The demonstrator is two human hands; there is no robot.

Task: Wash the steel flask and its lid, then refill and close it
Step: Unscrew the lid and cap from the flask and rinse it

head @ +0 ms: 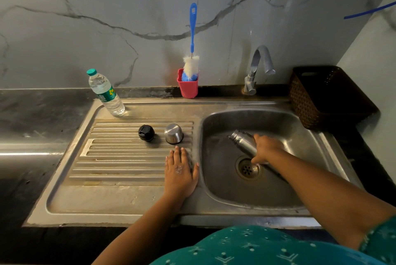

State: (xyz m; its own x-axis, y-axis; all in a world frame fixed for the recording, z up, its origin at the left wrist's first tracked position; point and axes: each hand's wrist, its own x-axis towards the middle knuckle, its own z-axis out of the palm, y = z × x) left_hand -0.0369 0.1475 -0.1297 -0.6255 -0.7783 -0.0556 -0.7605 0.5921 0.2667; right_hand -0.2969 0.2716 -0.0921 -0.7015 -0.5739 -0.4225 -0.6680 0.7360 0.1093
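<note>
At a steel sink (325, 136) set in a dark counter (32, 119) below a veined marble wall (107, 18), the right hand (266, 149) grips the uncapped flask (244, 140), tilted over the drain (248, 168). The left hand (180, 170) lies flat, fingers straight, on the ribbed drainboard (120, 157), near the black lid (146, 132) and steel cup (173, 133). Behind stand a water bottle (106, 93), a brush (192, 50), a tap (259, 67) and a basket (321, 97).

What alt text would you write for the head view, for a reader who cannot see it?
A person's right hand grips an open steel flask tilted over the sink basin; the left hand rests flat on the drainboard, near a black stopper and steel cup lid.
</note>
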